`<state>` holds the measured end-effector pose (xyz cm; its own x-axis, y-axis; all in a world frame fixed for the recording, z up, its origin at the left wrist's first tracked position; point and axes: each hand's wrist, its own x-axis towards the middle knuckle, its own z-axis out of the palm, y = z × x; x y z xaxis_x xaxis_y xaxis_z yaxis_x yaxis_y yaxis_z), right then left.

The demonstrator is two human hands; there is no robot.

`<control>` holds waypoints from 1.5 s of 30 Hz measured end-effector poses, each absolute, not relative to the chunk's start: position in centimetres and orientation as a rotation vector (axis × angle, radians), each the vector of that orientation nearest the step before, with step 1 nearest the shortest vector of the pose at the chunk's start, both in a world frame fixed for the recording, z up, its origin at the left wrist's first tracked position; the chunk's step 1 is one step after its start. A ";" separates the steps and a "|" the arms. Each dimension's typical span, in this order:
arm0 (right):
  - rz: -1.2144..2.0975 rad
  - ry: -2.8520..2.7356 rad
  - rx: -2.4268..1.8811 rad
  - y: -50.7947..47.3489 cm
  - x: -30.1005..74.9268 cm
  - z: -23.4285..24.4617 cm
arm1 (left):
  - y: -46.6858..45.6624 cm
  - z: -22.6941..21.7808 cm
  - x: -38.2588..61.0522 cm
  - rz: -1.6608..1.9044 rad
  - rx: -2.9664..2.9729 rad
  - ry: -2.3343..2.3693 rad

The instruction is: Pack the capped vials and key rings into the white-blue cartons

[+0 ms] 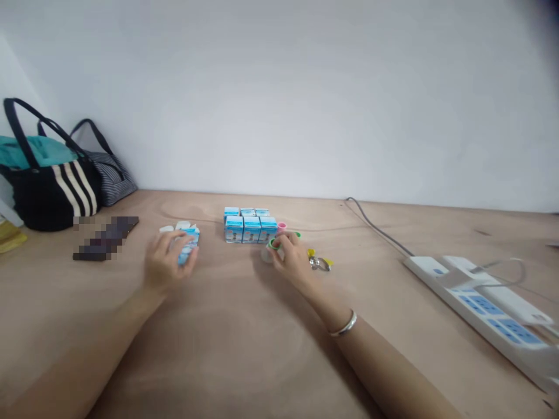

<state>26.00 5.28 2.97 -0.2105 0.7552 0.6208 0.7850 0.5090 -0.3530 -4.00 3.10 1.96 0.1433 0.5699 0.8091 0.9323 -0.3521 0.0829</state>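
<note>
A small blue-and-white carton (188, 247) is held tilted at left, a green-ringed clear container (271, 247) pinched at right.

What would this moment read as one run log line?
left hand: holding blue-and-white carton | right hand: pinching green ring | nearby: row of cartons

Bare forearms (384, 366); the right wrist (325, 305) wears a thin bangle (343, 323), seemingly silver.

Plain white wall (279, 99), plywood table (78, 326)
</note>
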 end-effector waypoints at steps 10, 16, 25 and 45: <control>0.942 -1.932 -0.867 1.2 22.9 1.6 | 0.4 -0.5 2.0 -1.063 -2.838 -1.285; 1.026 -1.933 -0.874 1.4 23.3 0.6 | 0.7 -1.0 1.5 -0.989 -2.944 -1.345; 0.667 -1.964 -0.900 2.1 24.3 2.2 | 4.2 0.5 2.3 -1.160 -2.628 -1.393; -0.466 -1.990 -1.396 5.9 27.0 1.6 | 11.9 1.1 3.8 -1.030 -2.431 -1.635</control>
